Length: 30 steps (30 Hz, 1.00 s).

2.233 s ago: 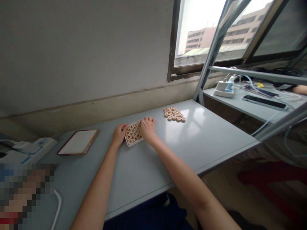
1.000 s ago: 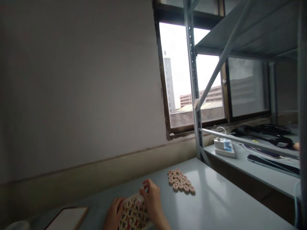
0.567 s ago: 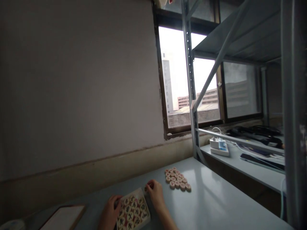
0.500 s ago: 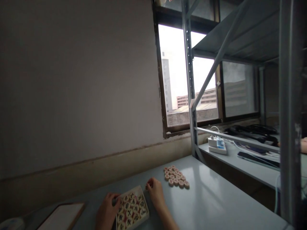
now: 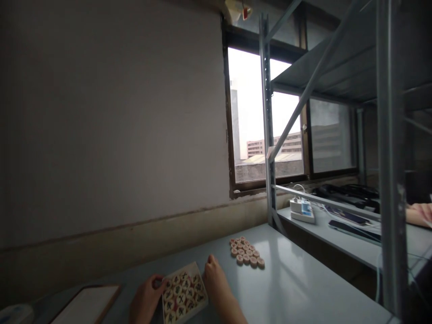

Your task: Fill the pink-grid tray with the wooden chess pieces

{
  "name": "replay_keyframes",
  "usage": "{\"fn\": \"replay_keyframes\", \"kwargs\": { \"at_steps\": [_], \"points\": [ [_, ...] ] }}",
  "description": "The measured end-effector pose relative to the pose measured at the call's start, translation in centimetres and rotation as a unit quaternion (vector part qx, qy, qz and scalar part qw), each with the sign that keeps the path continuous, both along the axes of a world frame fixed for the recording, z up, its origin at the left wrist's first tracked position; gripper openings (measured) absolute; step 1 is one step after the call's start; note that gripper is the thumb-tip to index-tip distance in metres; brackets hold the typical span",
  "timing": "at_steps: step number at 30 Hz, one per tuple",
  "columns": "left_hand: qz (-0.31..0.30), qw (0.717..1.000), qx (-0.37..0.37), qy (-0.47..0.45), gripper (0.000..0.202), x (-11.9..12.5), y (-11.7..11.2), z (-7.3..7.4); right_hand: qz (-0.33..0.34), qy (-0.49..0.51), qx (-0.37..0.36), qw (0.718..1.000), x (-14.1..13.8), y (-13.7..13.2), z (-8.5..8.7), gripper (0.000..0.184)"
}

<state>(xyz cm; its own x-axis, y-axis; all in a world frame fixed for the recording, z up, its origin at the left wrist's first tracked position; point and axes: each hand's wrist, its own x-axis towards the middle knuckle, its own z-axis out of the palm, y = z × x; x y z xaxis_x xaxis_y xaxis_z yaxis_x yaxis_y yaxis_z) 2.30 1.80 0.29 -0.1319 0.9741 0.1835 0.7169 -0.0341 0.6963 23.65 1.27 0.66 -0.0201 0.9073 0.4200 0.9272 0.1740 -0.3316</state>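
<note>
A shallow pale box [image 5: 204, 302] of Chinese chess pieces [image 5: 181, 299] lies tilted at the lower middle, its round discs marked with dark characters. Along its left rim, my left hand [image 5: 147, 298] is closed with thumb and curled fingers gripping the edge. My right hand [image 5: 215, 279] is just off the box's right side, with fingers bent together; whatever they might hold is hidden. Farther right on the table, a group of loose round pieces [image 5: 246, 253] with reddish marks lies in rough rows.
A brown-edged flat board [image 5: 86, 303] lies on the grey table [image 5: 286, 288] at left. Beyond the right edge, a metal shelf post [image 5: 388, 180] rises near a second surface with a power strip [image 5: 302, 213] and phone [image 5: 354, 231]. Another person's hand [image 5: 420, 213] rests there.
My right hand has turned and drawn in slightly toward the box's right edge, its fingers less visible. My left hand stays at the left rim. The camera view has tilted up a little.
</note>
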Motion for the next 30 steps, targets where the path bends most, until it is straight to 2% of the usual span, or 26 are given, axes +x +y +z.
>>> {"fn": "replay_keyframes", "kwargs": {
  "at_steps": [5,9,15,18,26,30],
  "points": [
    [0.002,0.999,0.024,-0.035,0.035,-0.3,0.4,-0.7,0.077,-0.167,0.006,0.983,0.7,-0.6,1.0,0.019],
    [0.0,0.999,0.013,-0.042,0.032,-0.2,0.2,-0.5,0.103,-0.231,0.009,0.968,2.1,-0.1,1.7,0.02],
    [-0.002,1.0,0.0,-0.003,0.032,-0.2,0.0,-0.1,0.054,-0.258,0.01,0.965,2.0,1.3,2.0,0.023],
    [0.011,1.0,-0.009,0.019,0.033,0.0,-0.2,0.1,0.018,-0.244,0.004,0.97,2.1,1.9,2.1,0.032],
    [0.031,0.997,-0.022,0.074,0.033,0.8,-1.1,1.2,-0.061,-0.262,-0.063,0.961,3.8,3.1,2.0,0.045],
    [0.034,0.996,-0.022,0.075,0.032,0.9,-1.2,1.2,-0.066,-0.289,-0.076,0.952,4.4,3.2,2.1,0.04]
  ]
}}
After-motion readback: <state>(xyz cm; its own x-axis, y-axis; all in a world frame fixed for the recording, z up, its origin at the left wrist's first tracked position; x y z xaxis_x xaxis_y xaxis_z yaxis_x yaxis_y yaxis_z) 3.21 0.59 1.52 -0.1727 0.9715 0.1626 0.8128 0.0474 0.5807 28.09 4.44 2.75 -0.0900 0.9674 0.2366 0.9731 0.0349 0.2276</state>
